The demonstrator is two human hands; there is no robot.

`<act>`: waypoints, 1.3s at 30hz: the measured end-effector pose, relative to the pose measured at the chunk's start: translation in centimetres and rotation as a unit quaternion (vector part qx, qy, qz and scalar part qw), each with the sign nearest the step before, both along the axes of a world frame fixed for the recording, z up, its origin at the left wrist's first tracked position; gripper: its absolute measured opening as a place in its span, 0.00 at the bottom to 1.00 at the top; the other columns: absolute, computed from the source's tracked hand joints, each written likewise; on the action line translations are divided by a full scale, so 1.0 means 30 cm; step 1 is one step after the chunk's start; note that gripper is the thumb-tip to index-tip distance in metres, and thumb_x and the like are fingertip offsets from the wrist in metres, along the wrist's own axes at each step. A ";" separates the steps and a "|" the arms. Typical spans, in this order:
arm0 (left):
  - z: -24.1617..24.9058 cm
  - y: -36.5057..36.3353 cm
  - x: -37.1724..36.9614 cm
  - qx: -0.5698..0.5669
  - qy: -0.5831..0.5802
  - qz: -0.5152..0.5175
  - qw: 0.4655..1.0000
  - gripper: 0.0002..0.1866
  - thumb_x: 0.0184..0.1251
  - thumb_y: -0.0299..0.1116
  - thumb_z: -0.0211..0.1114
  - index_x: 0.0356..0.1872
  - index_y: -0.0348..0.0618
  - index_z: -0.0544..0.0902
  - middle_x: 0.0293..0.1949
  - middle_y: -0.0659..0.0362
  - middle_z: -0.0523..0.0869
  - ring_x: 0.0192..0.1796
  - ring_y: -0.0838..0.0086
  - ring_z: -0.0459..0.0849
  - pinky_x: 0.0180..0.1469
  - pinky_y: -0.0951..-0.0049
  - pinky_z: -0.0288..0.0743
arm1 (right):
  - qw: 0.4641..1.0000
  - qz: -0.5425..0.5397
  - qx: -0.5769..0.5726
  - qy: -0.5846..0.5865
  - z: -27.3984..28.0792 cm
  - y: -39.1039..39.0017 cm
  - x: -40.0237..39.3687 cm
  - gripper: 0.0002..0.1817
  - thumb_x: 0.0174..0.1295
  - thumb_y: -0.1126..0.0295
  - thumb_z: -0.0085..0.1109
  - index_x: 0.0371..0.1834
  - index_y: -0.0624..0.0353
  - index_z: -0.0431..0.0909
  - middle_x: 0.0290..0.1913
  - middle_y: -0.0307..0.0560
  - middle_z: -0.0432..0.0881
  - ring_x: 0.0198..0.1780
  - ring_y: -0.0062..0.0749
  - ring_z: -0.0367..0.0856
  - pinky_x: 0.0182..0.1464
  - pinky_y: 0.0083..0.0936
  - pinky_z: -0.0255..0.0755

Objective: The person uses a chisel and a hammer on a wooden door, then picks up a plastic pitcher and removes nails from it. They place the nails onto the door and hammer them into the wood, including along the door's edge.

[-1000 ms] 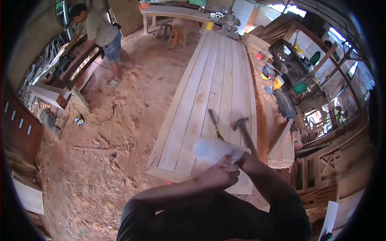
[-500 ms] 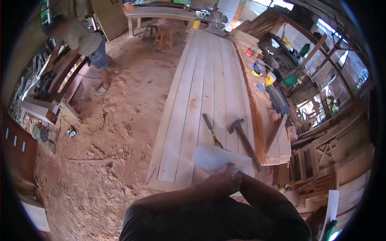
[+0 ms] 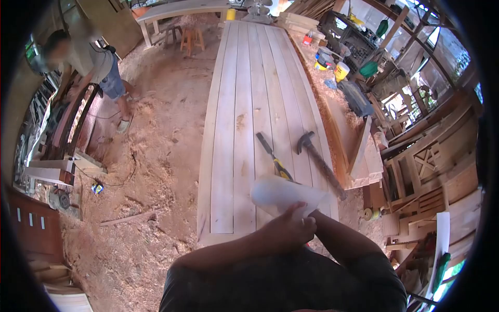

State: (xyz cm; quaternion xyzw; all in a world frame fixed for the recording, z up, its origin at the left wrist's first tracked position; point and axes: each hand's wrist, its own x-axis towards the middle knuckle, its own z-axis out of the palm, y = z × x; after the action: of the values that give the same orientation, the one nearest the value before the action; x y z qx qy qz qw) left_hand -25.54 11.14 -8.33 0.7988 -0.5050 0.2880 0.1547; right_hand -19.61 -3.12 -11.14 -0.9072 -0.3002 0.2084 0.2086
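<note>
My left hand (image 3: pixel 295 228) grips the near side of a cloudy white plastic container (image 3: pixel 283 196), its fingers wrapped at the edge. My right hand (image 3: pixel 315 214) is mostly hidden behind the left one and the container, so its fingers cannot be made out. Beyond the container, a chisel (image 3: pixel 281 169) with a yellow and black handle lies on the planked wooden panel (image 3: pixel 244 104). To its right rests a hammer (image 3: pixel 322 164), head pointing away from me.
At the far left a person (image 3: pixel 88 62) bends over dark wooden pieces. A paint-like yellow tub (image 3: pixel 341 72) and a red can (image 3: pixel 307 39) stand on the boards at the right. Stools (image 3: pixel 193 40) and a table (image 3: pixel 182 12) are at the back.
The view has shifted, so the panel and tools appear slightly moved. Both hands remain together at the container. The person at the left still bends over the wood.
</note>
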 end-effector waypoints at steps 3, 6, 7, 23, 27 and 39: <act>0.014 0.015 0.007 0.006 0.036 -0.004 0.999 0.07 0.66 0.40 0.60 0.36 0.51 0.82 0.40 0.61 0.77 0.54 0.70 0.78 0.72 0.39 0.64 | 1.000 -0.022 0.011 -0.019 0.028 -0.009 0.006 0.08 0.65 0.75 0.64 0.45 0.61 0.86 0.36 0.52 0.88 0.37 0.41 0.88 0.43 0.34 0.81; 0.070 0.052 0.033 0.001 0.120 -0.037 0.992 0.08 0.65 0.42 0.62 0.36 0.50 0.81 0.40 0.62 0.77 0.54 0.70 0.78 0.72 0.38 0.63 | 0.994 -0.075 0.041 -0.066 0.102 -0.039 0.012 0.08 0.65 0.76 0.64 0.46 0.61 0.86 0.36 0.51 0.88 0.38 0.40 0.88 0.43 0.33 0.81; 0.087 0.067 0.038 -0.001 0.150 -0.046 0.988 0.09 0.65 0.42 0.62 0.36 0.50 0.81 0.40 0.62 0.77 0.54 0.70 0.78 0.72 0.37 0.62 | 0.990 -0.101 0.057 -0.083 0.136 -0.052 0.012 0.08 0.66 0.76 0.64 0.47 0.61 0.86 0.37 0.51 0.88 0.38 0.40 0.89 0.43 0.33 0.81; 0.015 0.191 0.267 -0.239 0.133 0.242 0.931 0.13 0.54 0.33 0.81 0.42 0.51 0.91 0.41 0.61 0.88 0.51 0.59 0.83 0.56 0.55 0.75 | 0.804 -0.315 0.499 0.078 0.338 -0.272 -0.047 0.09 0.74 0.71 0.64 0.48 0.67 0.82 0.33 0.40 0.83 0.31 0.21 0.81 0.36 0.22 0.77; 0.116 0.112 0.179 -0.148 0.023 0.371 0.916 0.18 0.55 0.33 0.81 0.49 0.53 0.89 0.52 0.60 0.85 0.58 0.60 0.83 0.58 0.58 0.74 | 0.866 -0.285 0.407 0.057 0.274 -0.307 -0.059 0.08 0.72 0.73 0.64 0.46 0.68 0.83 0.34 0.43 0.84 0.32 0.20 0.82 0.36 0.22 0.78; -0.119 -0.438 -0.118 -0.536 0.813 0.020 0.228 0.36 0.86 0.66 0.36 0.59 0.44 0.80 0.50 0.55 0.86 0.52 0.68 0.84 0.56 0.66 0.79 | 0.967 0.106 0.223 0.067 0.165 -0.533 -0.066 0.06 0.67 0.71 0.65 0.40 0.63 0.83 0.38 0.57 0.85 0.41 0.54 0.87 0.45 0.44 0.78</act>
State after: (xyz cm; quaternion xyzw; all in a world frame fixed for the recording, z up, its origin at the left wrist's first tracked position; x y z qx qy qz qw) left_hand -29.07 -2.00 -11.89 0.3431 0.1812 -0.3099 0.8680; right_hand -21.58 -19.10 -6.19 -0.7843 -0.4191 0.2176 0.4023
